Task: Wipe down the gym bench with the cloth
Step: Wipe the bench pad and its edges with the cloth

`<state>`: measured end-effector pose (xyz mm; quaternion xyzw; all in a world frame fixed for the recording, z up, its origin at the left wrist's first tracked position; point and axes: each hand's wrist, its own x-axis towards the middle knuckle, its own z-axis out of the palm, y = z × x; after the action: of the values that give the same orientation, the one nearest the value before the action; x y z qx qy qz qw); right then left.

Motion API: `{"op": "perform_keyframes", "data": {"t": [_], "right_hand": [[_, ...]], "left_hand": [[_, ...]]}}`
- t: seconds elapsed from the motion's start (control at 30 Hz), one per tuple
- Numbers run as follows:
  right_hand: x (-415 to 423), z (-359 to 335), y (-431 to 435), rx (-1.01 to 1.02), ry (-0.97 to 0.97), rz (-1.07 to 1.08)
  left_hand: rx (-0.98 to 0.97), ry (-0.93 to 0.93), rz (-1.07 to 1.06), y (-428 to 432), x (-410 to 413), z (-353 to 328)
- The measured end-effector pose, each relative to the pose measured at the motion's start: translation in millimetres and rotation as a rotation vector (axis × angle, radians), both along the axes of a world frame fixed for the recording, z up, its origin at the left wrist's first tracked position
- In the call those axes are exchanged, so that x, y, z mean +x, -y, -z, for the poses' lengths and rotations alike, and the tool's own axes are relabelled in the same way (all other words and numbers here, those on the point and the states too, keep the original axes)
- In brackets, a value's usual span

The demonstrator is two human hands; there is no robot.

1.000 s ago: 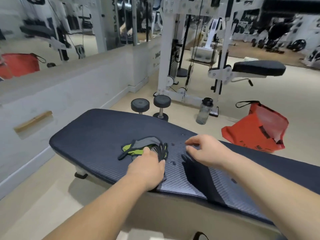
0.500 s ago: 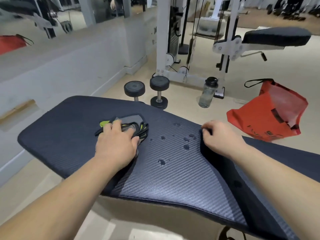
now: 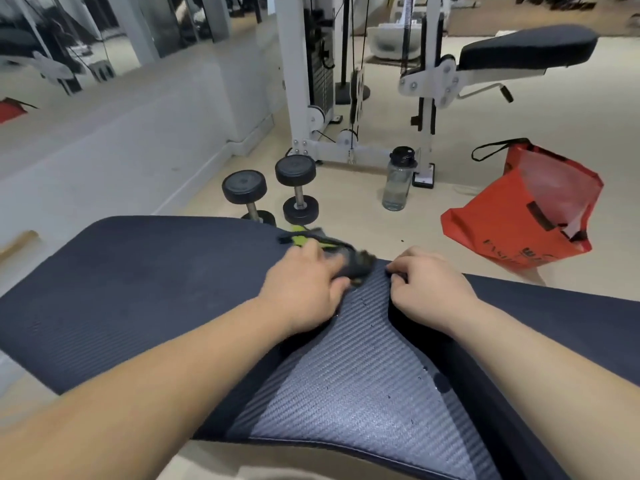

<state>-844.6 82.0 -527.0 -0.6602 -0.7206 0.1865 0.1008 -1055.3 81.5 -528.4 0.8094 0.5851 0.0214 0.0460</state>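
The dark blue gym bench [image 3: 145, 292] spans the head view from left to right, its ribbed pad lit in the middle. A grey cloth with lime-green trim [image 3: 349, 259] lies bunched at the bench's far edge. My left hand [image 3: 304, 289] presses down on the cloth, fingers laid over it, and both are motion-blurred. My right hand [image 3: 429, 289] rests just right of the cloth with its fingers curled under, their tips on the pad and nothing in them. Small water drops [image 3: 438, 379] dot the pad by my right forearm.
On the floor beyond the bench stand two black dumbbells [image 3: 298, 188], a clear water bottle [image 3: 398, 180] and an orange bag [image 3: 530, 209]. A white cable machine [image 3: 311, 71] with a padded seat [image 3: 526, 46] stands behind. A low white wall runs along the left.
My left hand has slid the cloth right and away, across the wet patch to the far edge. Most drops in the middle are gone. My right hand has stayed put.
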Motion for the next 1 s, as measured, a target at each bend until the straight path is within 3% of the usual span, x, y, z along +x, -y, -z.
{"op": "perform_keyframes", "data": {"t": [0.1, 0.17, 0.27, 0.33, 0.43, 0.5, 0.57, 0.67, 0.73, 0.8, 0.87, 0.93, 1.0], "right_hand": [[0, -1, 3, -0.016, -0.001, -0.004], [1, -1, 5, -0.03, -0.006, -0.014], [1, -3, 5, -0.051, -0.025, -0.021], [-1, -7, 4, -0.048, -0.047, 0.0], [-2, -13, 4, -0.017, -0.087, 0.055], [-3, -17, 6, -0.005, -0.102, 0.064], [-4, -19, 8, -0.002, -0.096, 0.055], [-8, -18, 8, -0.018, -0.092, 0.022], [-12, -18, 9, -0.031, -0.089, -0.008], [-18, -17, 11, -0.031, -0.075, -0.034], [-24, -17, 13, -0.039, -0.07, -0.073], [-28, -18, 15, -0.059, -0.053, -0.112], [-32, -18, 17, -0.067, -0.044, -0.16]], "left_hand": [[-0.018, -0.023, 0.173, -9, -18, -7], [-0.008, -0.069, -0.026, -29, -30, -4], [0.008, 0.03, -0.348, -33, -10, 5], [-0.006, 0.076, -0.244, -14, 13, 9], [0.012, 0.12, 0.154, 23, 12, 4], [-0.03, 0.096, 0.239, 14, -12, -3], [-0.007, 0.008, 0.071, -7, -37, -1], [0.02, 0.042, -0.356, -17, -44, 3], [0.033, 0.077, -0.318, 6, -29, 6], [0.038, 0.117, -0.079, 47, -23, 4], [0.011, 0.091, 0.031, 62, -41, -2], [0.038, -0.021, -0.089, 46, -70, -4], [0.026, -0.086, -0.379, 29, -95, -6]]}}
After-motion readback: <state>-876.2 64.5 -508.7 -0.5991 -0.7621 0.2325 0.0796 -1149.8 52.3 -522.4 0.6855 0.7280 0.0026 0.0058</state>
